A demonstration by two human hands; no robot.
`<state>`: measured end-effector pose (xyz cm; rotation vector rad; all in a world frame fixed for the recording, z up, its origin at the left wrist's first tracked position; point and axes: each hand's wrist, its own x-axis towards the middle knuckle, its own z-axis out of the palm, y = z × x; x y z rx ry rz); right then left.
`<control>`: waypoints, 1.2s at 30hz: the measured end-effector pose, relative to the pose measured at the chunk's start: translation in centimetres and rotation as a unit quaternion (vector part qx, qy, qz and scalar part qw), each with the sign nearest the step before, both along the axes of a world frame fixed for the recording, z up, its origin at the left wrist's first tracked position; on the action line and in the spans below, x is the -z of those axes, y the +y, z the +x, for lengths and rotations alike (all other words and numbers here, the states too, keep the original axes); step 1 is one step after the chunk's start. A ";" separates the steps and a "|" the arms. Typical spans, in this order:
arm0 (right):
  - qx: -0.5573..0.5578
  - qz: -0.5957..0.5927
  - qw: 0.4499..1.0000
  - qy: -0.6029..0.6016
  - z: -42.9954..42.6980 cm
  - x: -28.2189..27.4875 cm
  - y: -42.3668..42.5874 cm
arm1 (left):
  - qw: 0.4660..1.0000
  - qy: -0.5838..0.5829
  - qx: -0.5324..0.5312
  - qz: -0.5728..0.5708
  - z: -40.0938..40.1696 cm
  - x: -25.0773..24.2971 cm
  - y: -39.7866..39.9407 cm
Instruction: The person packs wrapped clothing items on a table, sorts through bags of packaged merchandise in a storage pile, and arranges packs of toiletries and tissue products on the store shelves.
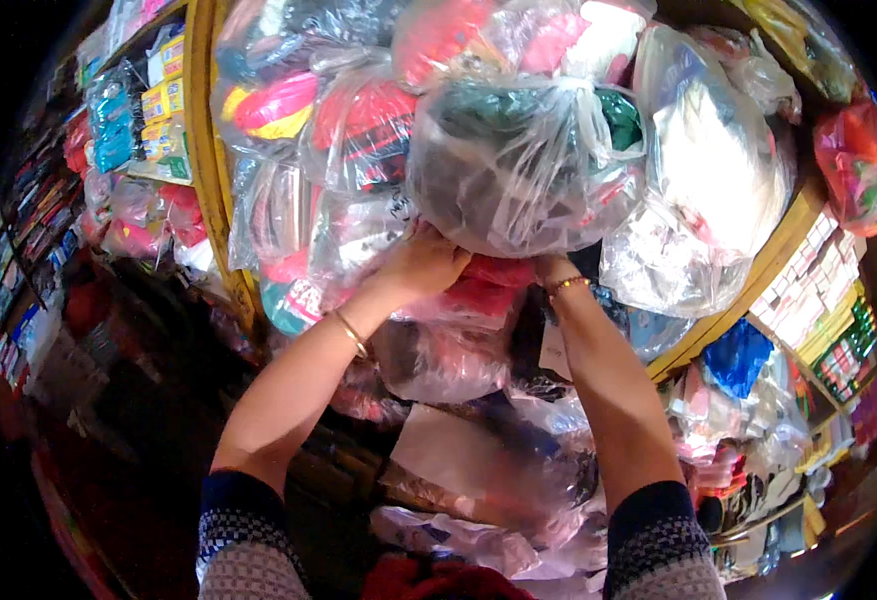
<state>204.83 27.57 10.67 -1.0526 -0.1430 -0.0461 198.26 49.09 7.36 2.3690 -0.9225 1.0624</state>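
My left hand [438, 261] reaches in at the lower left edge of a large clear plastic bag [513, 180] with dark items inside. Its fingers are bent, their tips partly hidden. My right hand [555, 268] is mostly hidden under the same bag's lower edge, with a beaded bracelet at the wrist. Between the two hands lies a red plastic-wrapped item [487, 289]. Whether either hand grips it cannot be told. Just below sits another clear bag with pinkish contents [446, 364].
Stuffed clear bags crowd around, such as a white-filled one [708, 165] at the right. Yellow wooden posts [210, 150] frame both sides. Small boxes [813, 277] fill a right shelf. A cardboard piece [446, 450] lies below among more plastic bags.
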 end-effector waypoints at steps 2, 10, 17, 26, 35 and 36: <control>0.040 -0.100 0.994 -0.014 0.5 0.1 -0.6 | 0.994 -0.042 -0.052 0.087 -0.9 0.0 -1.9; 0.195 -0.590 0.768 -0.151 -1.1 1.2 -0.4 | 0.991 0.063 -0.113 -0.040 -3.1 0.1 -3.8; 0.157 -0.675 0.668 -0.272 -5.2 2.5 2.2 | 0.978 -0.134 -0.092 0.128 -3.1 0.7 -2.8; 0.279 -0.302 0.828 -0.381 -24.5 1.2 -4.5 | 0.873 0.240 0.246 -0.346 -17.9 -2.5 -17.8; 0.434 -0.376 0.809 -0.124 -43.3 10.9 -29.2 | 0.765 0.448 0.425 -0.183 -28.4 12.3 -42.3; 0.516 -0.370 0.765 -0.106 -44.7 14.7 -32.7 | 0.723 0.504 0.439 -0.176 -29.7 15.1 -46.6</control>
